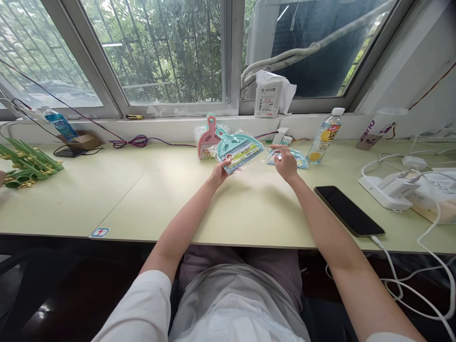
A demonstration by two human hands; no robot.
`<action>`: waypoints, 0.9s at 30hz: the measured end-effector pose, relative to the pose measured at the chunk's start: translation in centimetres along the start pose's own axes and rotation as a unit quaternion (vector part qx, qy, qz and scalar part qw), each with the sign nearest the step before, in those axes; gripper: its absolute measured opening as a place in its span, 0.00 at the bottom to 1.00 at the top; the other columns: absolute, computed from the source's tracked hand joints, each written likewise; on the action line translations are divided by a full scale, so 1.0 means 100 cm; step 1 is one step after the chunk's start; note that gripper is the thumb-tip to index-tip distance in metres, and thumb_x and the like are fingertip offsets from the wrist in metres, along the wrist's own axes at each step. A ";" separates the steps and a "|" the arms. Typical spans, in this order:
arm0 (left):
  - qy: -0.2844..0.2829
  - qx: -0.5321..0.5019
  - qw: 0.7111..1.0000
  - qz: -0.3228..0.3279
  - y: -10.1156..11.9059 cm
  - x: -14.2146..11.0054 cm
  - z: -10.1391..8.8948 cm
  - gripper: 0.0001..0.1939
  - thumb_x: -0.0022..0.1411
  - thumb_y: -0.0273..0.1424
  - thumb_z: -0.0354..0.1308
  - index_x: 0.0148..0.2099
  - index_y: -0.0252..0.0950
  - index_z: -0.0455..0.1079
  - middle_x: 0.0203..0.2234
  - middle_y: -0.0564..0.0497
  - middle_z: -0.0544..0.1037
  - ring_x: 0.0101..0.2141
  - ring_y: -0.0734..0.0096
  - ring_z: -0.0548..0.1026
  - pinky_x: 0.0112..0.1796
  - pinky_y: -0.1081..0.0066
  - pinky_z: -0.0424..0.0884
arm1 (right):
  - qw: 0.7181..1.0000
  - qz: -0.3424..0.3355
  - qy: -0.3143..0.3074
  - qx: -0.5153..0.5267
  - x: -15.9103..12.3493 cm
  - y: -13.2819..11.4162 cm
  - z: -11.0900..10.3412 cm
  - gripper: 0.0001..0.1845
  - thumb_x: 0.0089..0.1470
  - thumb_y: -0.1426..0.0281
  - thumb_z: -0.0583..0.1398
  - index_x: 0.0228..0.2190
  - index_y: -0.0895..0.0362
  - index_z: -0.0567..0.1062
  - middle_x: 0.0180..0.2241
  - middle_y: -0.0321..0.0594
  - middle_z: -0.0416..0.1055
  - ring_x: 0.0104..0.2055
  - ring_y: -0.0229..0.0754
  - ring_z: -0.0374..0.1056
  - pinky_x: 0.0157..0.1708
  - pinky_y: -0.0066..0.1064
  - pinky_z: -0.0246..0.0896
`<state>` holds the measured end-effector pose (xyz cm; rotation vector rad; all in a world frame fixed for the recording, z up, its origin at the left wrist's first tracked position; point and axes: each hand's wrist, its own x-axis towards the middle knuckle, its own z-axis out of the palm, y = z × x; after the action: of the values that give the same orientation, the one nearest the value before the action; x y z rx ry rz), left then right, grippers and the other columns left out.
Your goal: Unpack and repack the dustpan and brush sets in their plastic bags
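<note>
My left hand (218,175) is closed on the lower edge of a teal mini dustpan and brush set (238,149) in clear plastic wrap with a yellow label. The set is tilted above the table, its handle towards the upper left. Behind it, a pink dustpan and brush set (210,135), also wrapped, leans near the wall. Another wrapped teal dustpan and brush set (298,158) lies on the table, partly hidden by my right hand (286,164). The right thumb and forefinger are apart, over or against its wrapping; I cannot tell whether they touch.
A drink bottle (325,135) and a plastic cup (377,128) stand at the back right. Nearer are a phone (349,210) on a cable and a power strip (386,192). Green stems (30,164) lie far left; a tissue pack (272,97) sits on the sill.
</note>
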<state>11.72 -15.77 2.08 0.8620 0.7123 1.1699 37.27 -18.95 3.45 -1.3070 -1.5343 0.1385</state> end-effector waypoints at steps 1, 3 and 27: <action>0.004 -0.002 1.000 0.000 0.000 0.000 0.000 0.19 0.54 0.24 0.56 0.49 0.31 0.67 0.37 0.45 0.80 0.42 0.59 0.78 0.45 0.61 0.76 | 0.999 -0.042 -0.018 -0.015 -0.001 0.002 0.002 0.23 0.52 0.72 0.59 0.51 0.48 0.71 0.56 0.42 0.67 0.57 0.53 0.63 0.57 0.49 0.58; -0.001 0.004 1.000 -0.004 -0.001 -0.001 0.000 0.19 0.54 0.25 0.56 0.50 0.31 0.66 0.36 0.44 0.80 0.43 0.58 0.78 0.45 0.60 0.76 | 0.993 -0.101 -0.053 -0.029 -0.003 0.003 0.005 0.31 0.49 0.72 0.61 0.55 0.46 0.67 0.61 0.39 0.61 0.63 0.53 0.55 0.62 0.50 0.50; -0.167 0.124 0.975 -0.075 0.002 -0.007 -0.013 0.18 0.57 0.27 0.57 0.51 0.28 0.67 0.39 0.42 0.80 0.30 0.64 0.80 0.25 0.74 0.73 | 0.991 -0.127 0.032 0.025 -0.006 -0.004 0.019 0.09 0.55 0.61 0.61 0.32 0.49 0.81 0.48 0.38 0.73 0.53 0.50 0.65 0.55 0.49 0.57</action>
<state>10.39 -16.15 1.67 1.1616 0.6387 0.7850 35.51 -18.60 2.49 -1.0570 -1.6170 -0.0282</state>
